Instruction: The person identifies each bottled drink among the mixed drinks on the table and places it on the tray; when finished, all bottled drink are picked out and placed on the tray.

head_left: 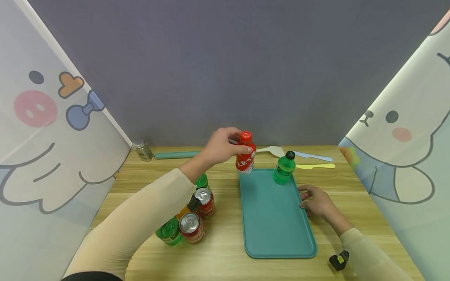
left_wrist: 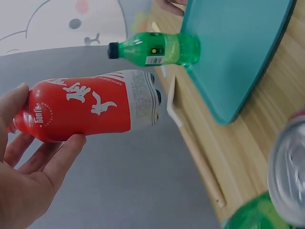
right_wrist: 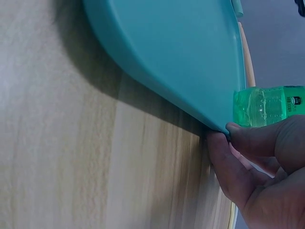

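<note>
My left hand (head_left: 225,146) grips a red plastic bottle (head_left: 245,156) with white lettering by its upper part. It holds the bottle upright above the far left corner of a teal tray (head_left: 277,222). In the left wrist view the red bottle (left_wrist: 90,105) shows its pale bottom, thumb and fingers round its shoulder. On the tray's far right corner stands a green bottle (head_left: 284,168) with a black cap. My right hand (head_left: 314,201) is at the tray's right edge; in the right wrist view its thumb and forefinger (right_wrist: 221,148) pinch the rim.
Left of the tray stand two red cans (head_left: 190,226) and green bottles (head_left: 169,231), partly behind my left forearm. Along the back lie a green roll (head_left: 175,155), a white spatula (head_left: 274,150), a blue knife (head_left: 313,156) and a yellow knife (head_left: 315,166). A spice jar (head_left: 142,151) stands back left.
</note>
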`<state>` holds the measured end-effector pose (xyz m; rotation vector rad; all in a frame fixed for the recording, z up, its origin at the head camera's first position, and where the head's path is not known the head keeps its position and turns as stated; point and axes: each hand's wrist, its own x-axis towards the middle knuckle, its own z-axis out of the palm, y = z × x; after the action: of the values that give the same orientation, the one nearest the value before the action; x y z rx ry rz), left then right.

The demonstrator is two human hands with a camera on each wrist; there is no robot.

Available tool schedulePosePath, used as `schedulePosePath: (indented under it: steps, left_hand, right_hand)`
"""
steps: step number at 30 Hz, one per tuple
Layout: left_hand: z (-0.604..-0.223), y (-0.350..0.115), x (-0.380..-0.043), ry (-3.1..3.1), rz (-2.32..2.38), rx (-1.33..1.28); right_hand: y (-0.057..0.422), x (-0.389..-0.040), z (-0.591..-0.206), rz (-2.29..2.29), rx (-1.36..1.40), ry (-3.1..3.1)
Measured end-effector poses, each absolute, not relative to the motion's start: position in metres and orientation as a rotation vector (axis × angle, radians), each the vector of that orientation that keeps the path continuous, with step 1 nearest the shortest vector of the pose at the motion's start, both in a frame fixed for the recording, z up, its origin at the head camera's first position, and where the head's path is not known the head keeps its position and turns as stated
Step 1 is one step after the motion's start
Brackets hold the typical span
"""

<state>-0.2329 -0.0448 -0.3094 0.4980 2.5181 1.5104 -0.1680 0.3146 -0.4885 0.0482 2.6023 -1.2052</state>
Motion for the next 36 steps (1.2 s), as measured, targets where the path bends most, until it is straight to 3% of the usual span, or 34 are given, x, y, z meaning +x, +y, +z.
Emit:
schedulePosePath:
  steps: [13,36]
  left_hand:
    - [-0.351,0.005,-0.256,2.582,1.499,0.34]
    - [-0.419,0.063,-0.26,2.644,1.537,0.229]
  right_hand:
    - [0.315,-0.168,-0.49,-1.196,0.044,2.617]
    - [0.312,-0.17,-0.49,-1.21,0.037,2.62]
